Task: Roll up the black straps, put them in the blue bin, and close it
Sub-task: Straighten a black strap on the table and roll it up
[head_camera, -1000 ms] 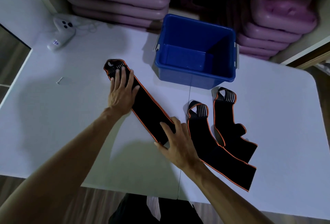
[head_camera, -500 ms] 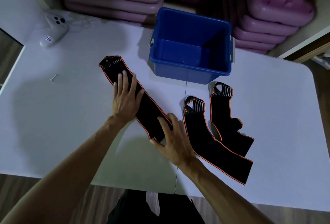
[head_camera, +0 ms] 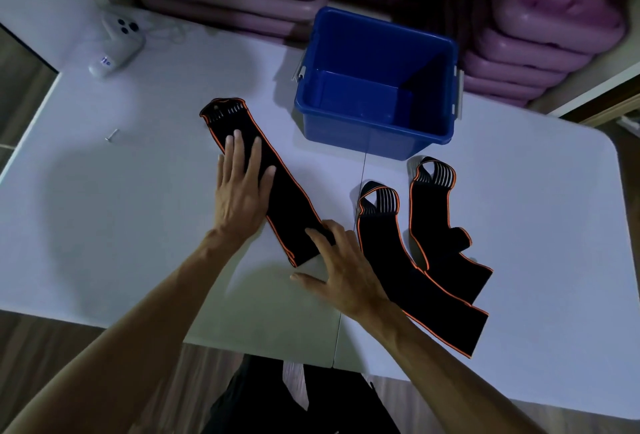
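Black straps, three: one (head_camera: pixel 277 187) flat under both spread hands, two (head_camera: pixel 433 260) apparently overlapping. Left hand (head_camera: pixel 240 191), right hand (head_camera: pixel 343 271). Blue bin (head_camera: pixel 374 137), one, open.

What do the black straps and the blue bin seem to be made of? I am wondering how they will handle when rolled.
The strap under both hands looks like soft matte elastic fabric: it lies limp and flat, with orange stitched edging and a ribbed end. The blue bin looks like rigid, slightly glossy moulded plastic, its walls catching faint sheen.

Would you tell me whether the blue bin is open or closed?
Open: the blue bin has no lid on, and its bare floor shows, holding no straps.
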Available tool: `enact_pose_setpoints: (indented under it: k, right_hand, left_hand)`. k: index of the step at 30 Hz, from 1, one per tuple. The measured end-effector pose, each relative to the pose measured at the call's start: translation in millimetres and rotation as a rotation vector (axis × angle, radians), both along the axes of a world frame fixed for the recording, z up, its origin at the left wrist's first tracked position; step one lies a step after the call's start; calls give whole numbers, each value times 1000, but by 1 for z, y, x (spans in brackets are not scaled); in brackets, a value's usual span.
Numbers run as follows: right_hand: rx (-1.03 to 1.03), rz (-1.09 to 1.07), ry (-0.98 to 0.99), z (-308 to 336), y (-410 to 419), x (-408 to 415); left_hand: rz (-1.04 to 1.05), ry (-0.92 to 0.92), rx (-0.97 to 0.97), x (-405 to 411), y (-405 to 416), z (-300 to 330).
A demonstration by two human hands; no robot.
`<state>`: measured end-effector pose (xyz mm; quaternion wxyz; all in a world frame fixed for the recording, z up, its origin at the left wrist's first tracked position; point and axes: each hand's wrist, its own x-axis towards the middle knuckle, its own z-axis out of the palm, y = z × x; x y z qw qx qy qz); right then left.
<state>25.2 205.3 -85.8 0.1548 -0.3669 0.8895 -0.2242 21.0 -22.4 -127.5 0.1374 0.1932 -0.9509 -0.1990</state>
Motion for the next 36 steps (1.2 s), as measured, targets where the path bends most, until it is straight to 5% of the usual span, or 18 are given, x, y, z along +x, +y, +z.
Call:
enact_pose_setpoints:
  k: [7,13,17,28,36]
  right_hand:
    - [18,134,-11,-3,10,-12]
    - [11,237,110,-5,8,-20]
    - [25,326,98,-5,9,-29]
    - [-38,421,69,9,0,-54]
    - [-35,467,-16,7,-12,-66]
  left_hand:
    - [-132,-214,12,33,14,-11]
    - [-200,76,-18,65,30,28]
    - [-436,-73,-41,108,63,30]
    - [-189,-68,311,104,71,23]
    - [-100,-2,323,97,74,32]
